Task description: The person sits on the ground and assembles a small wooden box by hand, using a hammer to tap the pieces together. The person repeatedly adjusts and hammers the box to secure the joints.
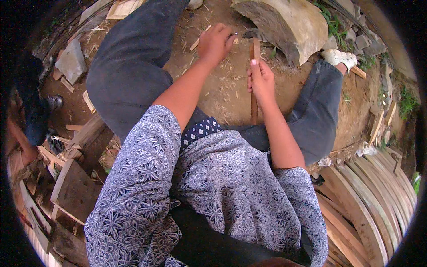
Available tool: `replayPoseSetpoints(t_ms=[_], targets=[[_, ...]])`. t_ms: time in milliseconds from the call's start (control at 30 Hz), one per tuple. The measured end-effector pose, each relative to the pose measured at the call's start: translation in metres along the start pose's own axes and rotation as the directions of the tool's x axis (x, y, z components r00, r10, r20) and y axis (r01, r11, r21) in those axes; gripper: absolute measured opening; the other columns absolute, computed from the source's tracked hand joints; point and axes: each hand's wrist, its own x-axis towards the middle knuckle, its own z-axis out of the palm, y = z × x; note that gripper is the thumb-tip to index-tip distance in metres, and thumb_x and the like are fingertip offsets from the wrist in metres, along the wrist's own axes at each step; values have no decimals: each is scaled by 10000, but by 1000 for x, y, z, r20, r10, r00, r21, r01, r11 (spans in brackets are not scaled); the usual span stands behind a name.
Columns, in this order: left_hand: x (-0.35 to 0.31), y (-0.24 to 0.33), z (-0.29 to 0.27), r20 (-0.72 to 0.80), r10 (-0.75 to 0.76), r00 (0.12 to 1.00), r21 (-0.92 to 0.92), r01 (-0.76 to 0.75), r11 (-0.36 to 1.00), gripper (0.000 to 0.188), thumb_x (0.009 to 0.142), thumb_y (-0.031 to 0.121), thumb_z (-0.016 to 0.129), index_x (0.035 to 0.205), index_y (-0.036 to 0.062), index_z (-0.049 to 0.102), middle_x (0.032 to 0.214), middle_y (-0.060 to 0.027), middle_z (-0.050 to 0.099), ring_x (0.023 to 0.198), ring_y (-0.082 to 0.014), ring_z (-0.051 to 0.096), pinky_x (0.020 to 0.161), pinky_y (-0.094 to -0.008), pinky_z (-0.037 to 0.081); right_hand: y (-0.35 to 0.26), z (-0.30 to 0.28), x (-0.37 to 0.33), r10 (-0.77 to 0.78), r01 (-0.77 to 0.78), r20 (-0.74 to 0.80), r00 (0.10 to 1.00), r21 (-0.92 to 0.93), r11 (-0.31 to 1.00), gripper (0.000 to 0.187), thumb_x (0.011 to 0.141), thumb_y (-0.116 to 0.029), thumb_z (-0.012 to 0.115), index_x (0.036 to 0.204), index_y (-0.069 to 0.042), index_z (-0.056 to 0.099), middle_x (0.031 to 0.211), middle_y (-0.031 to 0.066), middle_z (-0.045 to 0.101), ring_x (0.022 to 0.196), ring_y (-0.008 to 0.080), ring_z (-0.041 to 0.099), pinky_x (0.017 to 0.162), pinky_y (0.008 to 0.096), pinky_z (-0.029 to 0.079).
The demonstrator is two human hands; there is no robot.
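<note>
Two dark-trousered legs spread around the work, one running up toward 10 o'clock, the other bent at 3 o'clock. Past the right knee, long curved planks lie at 4 o'clock; rough boards crowd 8 o'clock. Another person sits partly in sight at 9 o'clock, and a pale rock rests at 10 o'clock, outside the left leg. At 1 o'clock a large boulder blocks the far side.

The right hand grasps a narrow wooden strip, whose ends point to 12 and 6 o'clock. From it, the left hand is at 10 o'clock, fingers curled on a small dark item, too small to identify.

Bare earth gives open room between the left forearm and the strip; the boulder's edge closes in just beyond the strip's upper end.
</note>
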Motion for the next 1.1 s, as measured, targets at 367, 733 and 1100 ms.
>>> replayPoseSetpoints(t_ms=[367,733,1100], targets=[[2,-1,-4,44,-6,999,-68,9,998,140,879,278,681,931,149,672,885,-63,596,841,-303,620,737,-443,440,-27,19,-21,-448,424,-80,890,-212,880,370,999,-264,571,1280,-27,613,811,21,619,739,110,543,686,297,471],[-2,-3,4,26,-24,999,-55,25,998,160,859,292,707,898,145,657,892,-67,597,854,-296,604,747,-447,456,-19,23,-22,-392,376,-70,917,-171,911,245,1032,-287,537,1104,-63,606,694,-37,502,489,33,425,422,216,336],[-4,-13,0,110,-81,991,-233,105,967,399,767,422,784,1010,120,687,1012,-86,656,946,-330,643,788,-453,512,-18,15,-22,-288,279,-37,957,-154,948,243,1021,-302,560,1135,-93,606,668,-43,487,467,40,428,423,213,358]])
